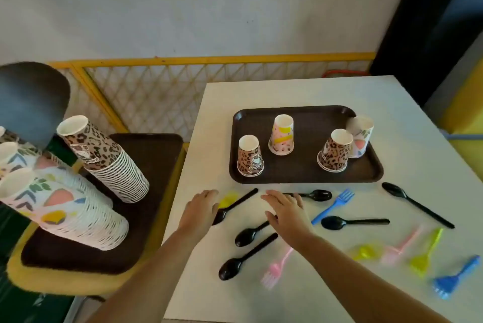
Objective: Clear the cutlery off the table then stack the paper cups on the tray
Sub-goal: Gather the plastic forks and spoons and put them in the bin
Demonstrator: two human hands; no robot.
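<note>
My left hand (202, 209) and right hand (285, 211) apart, flat, gripping nothing. Risk: sweeping black spoons (251, 234) bumps tray (308, 176), topples cups (250, 156).

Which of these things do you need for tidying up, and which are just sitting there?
Needed: black spoons, coloured forks, four upside-down paper cups, tray.

Just there: big cup stacks on the side tray, yellow fence.

White table (392, 103), dark brown tray (308, 173), leopard-print cup (249, 156), black spoon (418, 205), blue fork (334, 205)
</note>
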